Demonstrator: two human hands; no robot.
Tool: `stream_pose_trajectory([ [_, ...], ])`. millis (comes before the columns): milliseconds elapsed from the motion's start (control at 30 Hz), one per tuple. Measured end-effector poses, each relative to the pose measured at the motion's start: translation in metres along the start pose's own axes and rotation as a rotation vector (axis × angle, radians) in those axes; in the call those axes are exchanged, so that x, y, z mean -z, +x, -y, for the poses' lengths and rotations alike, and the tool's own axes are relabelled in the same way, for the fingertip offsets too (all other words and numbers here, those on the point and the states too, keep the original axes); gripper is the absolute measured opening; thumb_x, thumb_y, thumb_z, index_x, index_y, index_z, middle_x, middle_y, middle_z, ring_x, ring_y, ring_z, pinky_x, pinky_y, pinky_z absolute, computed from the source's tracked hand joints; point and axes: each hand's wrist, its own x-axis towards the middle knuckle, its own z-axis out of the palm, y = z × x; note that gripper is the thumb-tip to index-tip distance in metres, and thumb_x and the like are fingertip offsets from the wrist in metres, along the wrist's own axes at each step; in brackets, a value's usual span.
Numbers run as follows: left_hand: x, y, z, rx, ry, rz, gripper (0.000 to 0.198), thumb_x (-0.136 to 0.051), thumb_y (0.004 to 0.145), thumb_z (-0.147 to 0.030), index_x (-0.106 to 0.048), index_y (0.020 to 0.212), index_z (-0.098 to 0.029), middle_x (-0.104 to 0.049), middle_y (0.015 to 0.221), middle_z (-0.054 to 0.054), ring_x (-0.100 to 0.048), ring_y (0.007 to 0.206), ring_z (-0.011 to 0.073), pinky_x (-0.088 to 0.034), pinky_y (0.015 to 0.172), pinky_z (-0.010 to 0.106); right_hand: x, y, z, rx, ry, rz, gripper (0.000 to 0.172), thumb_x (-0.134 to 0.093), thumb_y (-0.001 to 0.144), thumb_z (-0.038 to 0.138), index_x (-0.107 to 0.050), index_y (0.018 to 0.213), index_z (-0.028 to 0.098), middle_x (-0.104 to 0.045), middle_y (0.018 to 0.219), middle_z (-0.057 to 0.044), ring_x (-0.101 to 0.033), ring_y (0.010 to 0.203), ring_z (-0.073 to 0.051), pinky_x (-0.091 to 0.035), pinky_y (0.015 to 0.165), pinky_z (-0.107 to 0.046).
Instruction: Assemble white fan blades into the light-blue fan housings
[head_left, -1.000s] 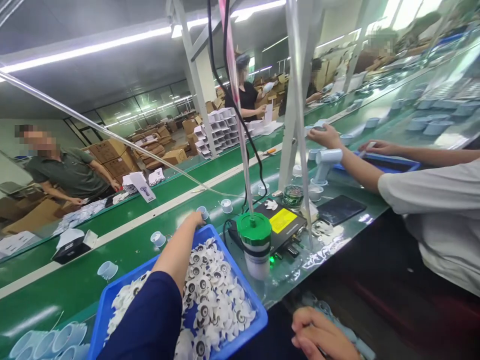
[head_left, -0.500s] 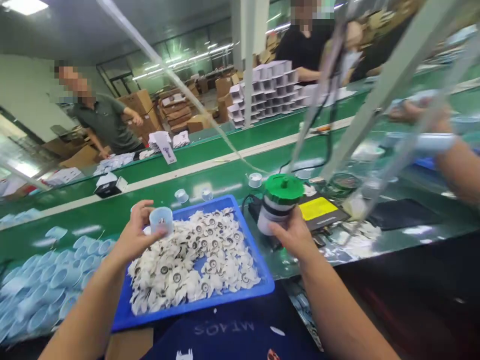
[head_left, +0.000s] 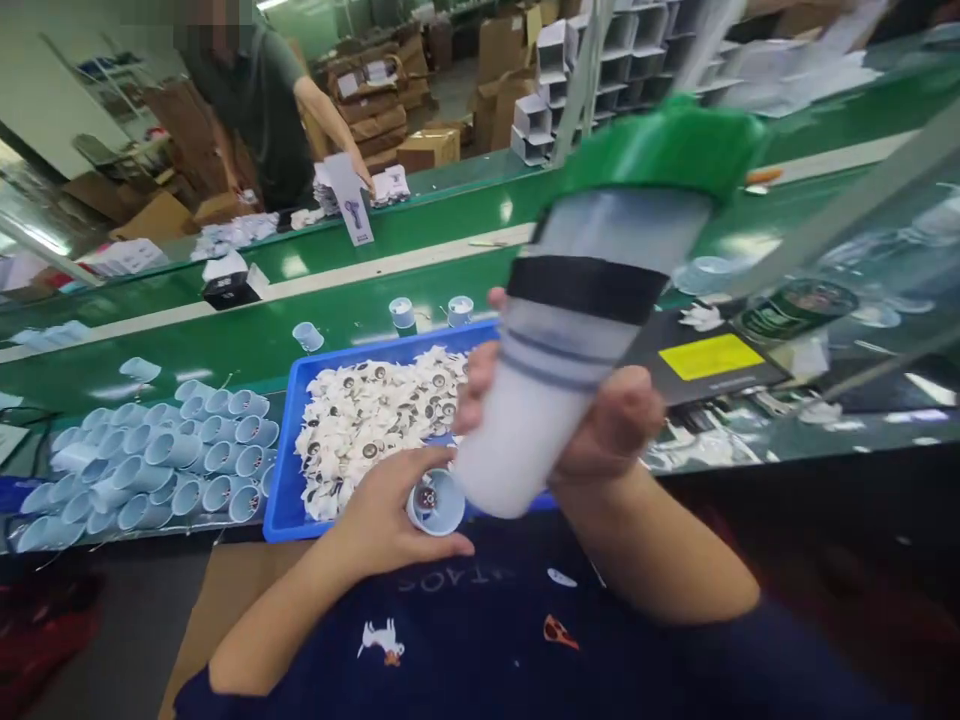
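Okay so the left fingers (head_left: 390, 520) are curled around a small white plastic cup (head_left: 433, 502), gripping it from the side with its open end tipped up toward the camera; there's a dark round bit down inside, though it's hard to make out exactly what; that cup sits right by the near edge of the tray, just beside the bottom of the big canister, not obviously touching it. The right hand (head_left: 592, 420) is closed around a frosted plastic canister (head_left: 555, 390) with a black band and a green cap, tilted hard and held up close to the camera, its base pointing toward the left hand; a couple of fingers poke out past its far side. Behind the hands sits a blue plastic tray (head_left: 279, 480) heaped with white pieces with dark round centres (head_left: 367, 430); left of it, on the green conveyor belt (head_left: 225, 350), lie rows of pale blue cups (head_left: 172, 450); three more stand loose just past the tray; on the right there's a black device with a yellow label (head_left: 709, 357); both forearms hang over a navy printed shirt (head_left: 480, 630).
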Motion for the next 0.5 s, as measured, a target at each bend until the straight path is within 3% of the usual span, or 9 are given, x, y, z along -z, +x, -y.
stream_pose_trajectory([
  [100,-0.001,0.013,-0.012,-0.186,0.009,-0.036,0.038,-0.081,0.076,-0.049,-0.067,0.099,-0.022,-0.074,0.092,0.005,-0.07,0.08,0.0242,-0.056,0.073,0.035,-0.021,0.005,-0.021,0.007,-0.003,-0.012,0.062,-0.082,0.061,0.074,-0.067,0.088,0.02,-0.064,0.084,-0.004,-0.064,0.066,-0.018,-0.057,0.055,-0.03],
  [167,-0.002,0.013,-0.013,-0.248,-0.004,-0.071,0.033,-0.078,0.078,-0.046,-0.065,0.093,-0.021,-0.072,0.086,0.004,-0.068,0.074,0.0218,-0.053,0.066,0.033,-0.024,0.0,-0.027,0.009,-0.021,-0.032,0.057,-0.084,0.063,0.068,-0.068,0.088,0.019,-0.065,0.085,-0.004,-0.064,0.067,-0.017,-0.057,0.056,-0.03],
  [367,-0.009,0.004,-0.006,-0.246,-0.004,-0.117,0.029,-0.075,0.08,-0.044,-0.062,0.089,-0.02,-0.069,0.082,0.003,-0.065,0.071,0.0207,-0.051,0.063,0.033,-0.028,-0.014,-0.024,0.101,-0.071,-0.036,0.045,-0.086,0.071,0.055,-0.069,0.092,0.02,-0.066,0.089,-0.003,-0.066,0.073,-0.018,-0.058,0.062,-0.031],
  [500,-0.009,-0.001,-0.011,-0.196,-0.006,-0.123,0.026,-0.075,0.077,-0.04,-0.061,0.087,-0.021,-0.069,0.082,0.003,-0.065,0.072,0.0211,-0.051,0.065,0.033,-0.031,-0.013,-0.029,0.084,-0.126,-0.043,0.049,-0.085,0.07,0.061,-0.07,0.092,0.02,-0.066,0.087,-0.004,-0.065,0.07,-0.019,-0.058,0.062,-0.033],
])
